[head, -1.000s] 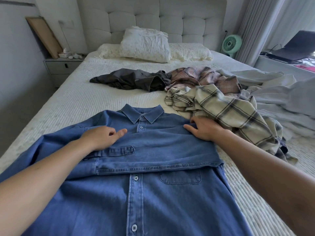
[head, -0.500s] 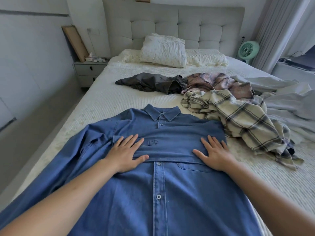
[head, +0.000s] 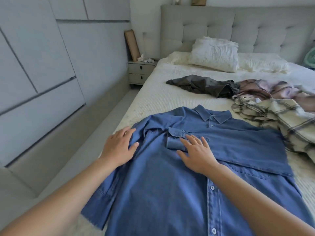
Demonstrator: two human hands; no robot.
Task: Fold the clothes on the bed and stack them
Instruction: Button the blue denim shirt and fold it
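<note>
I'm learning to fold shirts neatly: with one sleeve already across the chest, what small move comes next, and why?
Probably fold the other sleeve in. The denim shirt lies face up, one cuff pinned on the chest by the right hand. The left hand rests flat at the shoulder of the sleeve still spread toward the bed's edge, so it can likely sweep that sleeve across.

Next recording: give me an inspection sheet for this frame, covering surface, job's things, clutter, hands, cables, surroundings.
Surface: bed with a cream ribbed cover.
Job's things: blue denim shirt spread flat, buttoned, one sleeve folded across the chest; dark grey garment, pink plaid shirt and cream plaid shirt lie crumpled, unfolded.
Clutter: pillows at the headboard.
Hands: left hand flat at the shirt's shoulder; right hand flat by the folded cuff.
Cables: nothing seen.
Surroundings: nightstand, wardrobe.
</note>
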